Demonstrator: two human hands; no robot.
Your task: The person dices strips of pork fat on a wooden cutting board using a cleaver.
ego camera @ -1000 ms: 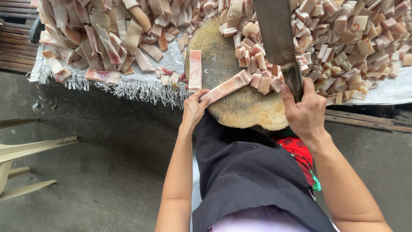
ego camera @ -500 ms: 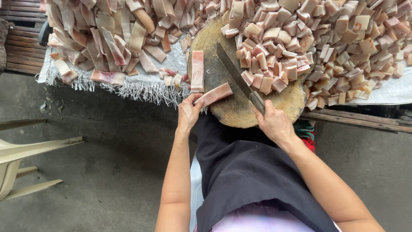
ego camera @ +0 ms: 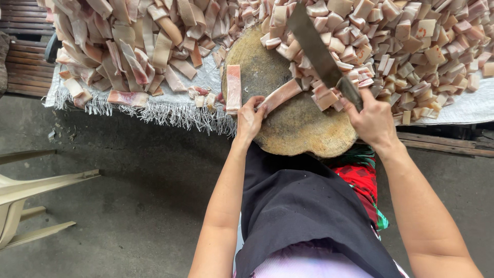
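While the left hand (ego camera: 250, 117) pinches a meat strip (ego camera: 280, 96) on the chopping block (ego camera: 303, 128), a cleaver (ego camera: 319, 54) is gripped by the closed right hand (ego camera: 373, 121).

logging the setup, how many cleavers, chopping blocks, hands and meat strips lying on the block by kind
cleaver: 1
round wooden chopping block: 1
hands: 2, left hand, right hand
long meat strips on the block: 2, and
total: 6
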